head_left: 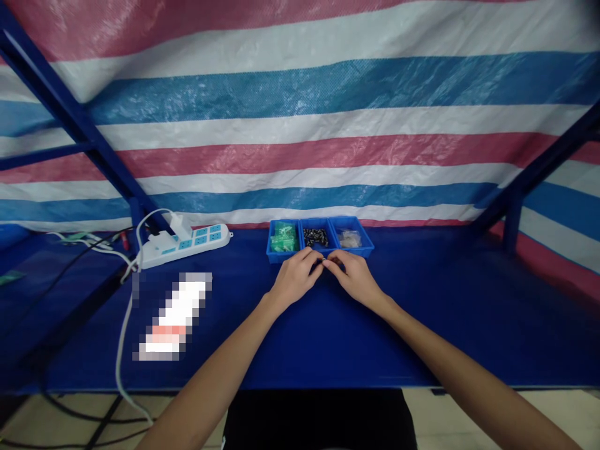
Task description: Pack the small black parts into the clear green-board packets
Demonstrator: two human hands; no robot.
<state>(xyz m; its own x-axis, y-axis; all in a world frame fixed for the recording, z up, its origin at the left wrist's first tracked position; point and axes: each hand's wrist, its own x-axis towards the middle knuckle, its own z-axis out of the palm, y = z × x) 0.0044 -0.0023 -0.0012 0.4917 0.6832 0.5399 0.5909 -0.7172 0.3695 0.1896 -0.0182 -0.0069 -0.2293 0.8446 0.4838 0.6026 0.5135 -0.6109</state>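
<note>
My left hand (296,276) and my right hand (352,275) meet fingertip to fingertip just in front of a row of three small blue bins on the blue table (328,331). Between the fingertips sits a tiny dark part (323,261), pinched by both hands; its shape is too small to tell. The left bin (283,239) holds green pieces, the middle bin (315,237) holds small black pieces, and the right bin (350,237) holds pale clear pieces.
A white power strip (187,242) with blue sockets and a plugged-in charger lies at the back left, its cable trailing off the table edge. A blurred white object (171,315) lies left of my arms. A striped tarp hangs behind; blue frame posts stand at both sides.
</note>
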